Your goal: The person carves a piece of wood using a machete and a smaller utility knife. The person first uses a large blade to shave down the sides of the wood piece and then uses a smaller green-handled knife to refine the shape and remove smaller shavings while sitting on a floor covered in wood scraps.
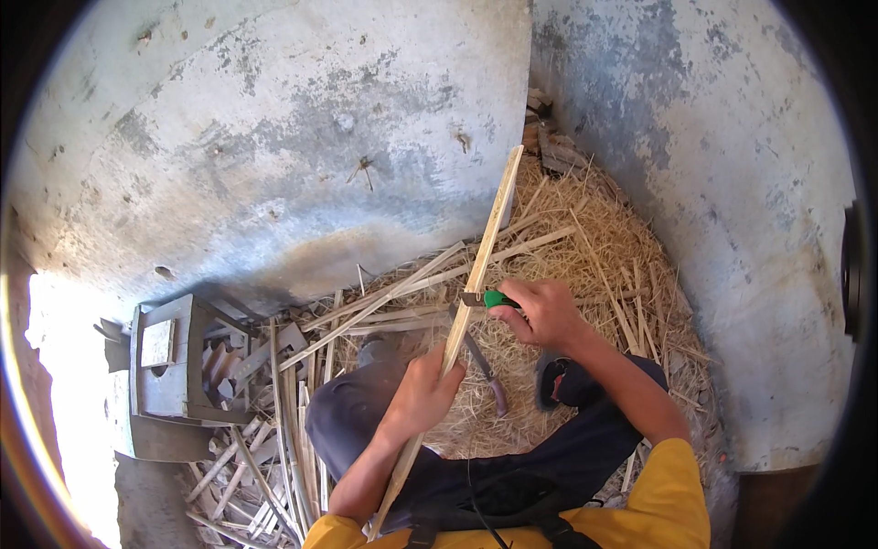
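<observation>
My left hand [422,395] is closed around a long pale wooden strip [490,231], which slants from my lap up toward the wall. In my right hand [547,314] is a green-handled utility knife [497,298]. Its dark blade lies across the strip, touching it a little above my left hand. Below the knife, a tool with a curved dark shaft and brownish handle [496,388] rests on the shavings between my legs; its head is partly hidden behind the strip.
Straw-like wood shavings [585,220] cover the floor between two worn, pale walls. Loose wooden strips [416,285] lie to the left and ahead. At the far left stands a grey wooden box [174,375] beside scrap pieces. A dark shoe [551,382] is near my right forearm.
</observation>
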The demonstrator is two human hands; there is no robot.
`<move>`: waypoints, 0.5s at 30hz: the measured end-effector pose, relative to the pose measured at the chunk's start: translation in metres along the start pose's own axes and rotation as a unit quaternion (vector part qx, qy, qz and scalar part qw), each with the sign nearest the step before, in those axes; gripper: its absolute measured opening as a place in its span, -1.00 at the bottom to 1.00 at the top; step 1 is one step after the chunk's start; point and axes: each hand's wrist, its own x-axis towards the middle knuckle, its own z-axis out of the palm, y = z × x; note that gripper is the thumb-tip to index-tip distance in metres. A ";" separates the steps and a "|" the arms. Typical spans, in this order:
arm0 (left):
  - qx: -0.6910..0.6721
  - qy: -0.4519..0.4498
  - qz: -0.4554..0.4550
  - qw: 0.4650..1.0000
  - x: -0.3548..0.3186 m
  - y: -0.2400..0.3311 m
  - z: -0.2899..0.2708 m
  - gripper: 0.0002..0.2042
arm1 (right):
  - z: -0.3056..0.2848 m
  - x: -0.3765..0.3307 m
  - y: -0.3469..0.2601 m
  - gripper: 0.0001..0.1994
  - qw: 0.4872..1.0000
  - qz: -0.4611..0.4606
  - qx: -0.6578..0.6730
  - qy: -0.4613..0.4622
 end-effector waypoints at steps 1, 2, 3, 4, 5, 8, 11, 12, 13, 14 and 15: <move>-0.004 -0.005 -0.015 1.000 0.000 0.002 -0.001 -0.76 | 0.000 0.002 0.004 -0.62 1.000 -0.021 -0.021 0.009; -0.003 -0.004 -0.014 1.000 -0.001 0.000 -0.001 -0.76 | 0.002 0.001 0.020 -0.58 0.996 0.086 0.024 0.031; 0.001 -0.026 -0.026 0.999 -0.004 -0.004 0.000 -0.75 | -0.003 0.001 0.041 -0.53 0.978 0.191 0.068 0.052; 0.006 -0.048 -0.038 0.998 -0.006 -0.007 0.000 -0.73 | -0.023 0.011 0.067 -0.56 0.963 0.257 0.040 0.071; 0.001 -0.051 -0.034 0.998 -0.010 -0.007 0.002 -0.73 | -0.046 0.014 0.087 -0.58 0.941 0.325 0.005 0.088; -0.043 -0.037 0.020 0.998 -0.008 -0.007 0.006 -0.80 | -0.062 0.006 0.115 -0.54 0.929 0.311 -0.002 0.198; -0.214 -0.111 -0.050 0.969 -0.003 -0.013 0.001 -0.80 | -0.056 -0.004 0.100 -0.54 0.945 0.279 0.027 0.172; -0.253 -0.136 -0.072 0.955 -0.002 -0.004 -0.003 -0.80 | -0.052 -0.006 0.091 -0.54 0.944 0.281 0.030 0.171; -0.291 -0.158 -0.092 0.939 0.000 0.002 -0.004 -0.80 | -0.048 -0.005 0.080 -0.54 0.955 0.250 0.062 0.150; -0.292 -0.155 -0.093 0.939 0.000 0.002 -0.004 -0.80 | -0.044 -0.002 0.068 -0.55 0.963 0.217 0.094 0.127; -0.324 -0.166 -0.103 0.926 0.000 0.002 -0.004 -0.81 | -0.040 0.000 0.051 -0.55 0.963 0.216 0.096 0.126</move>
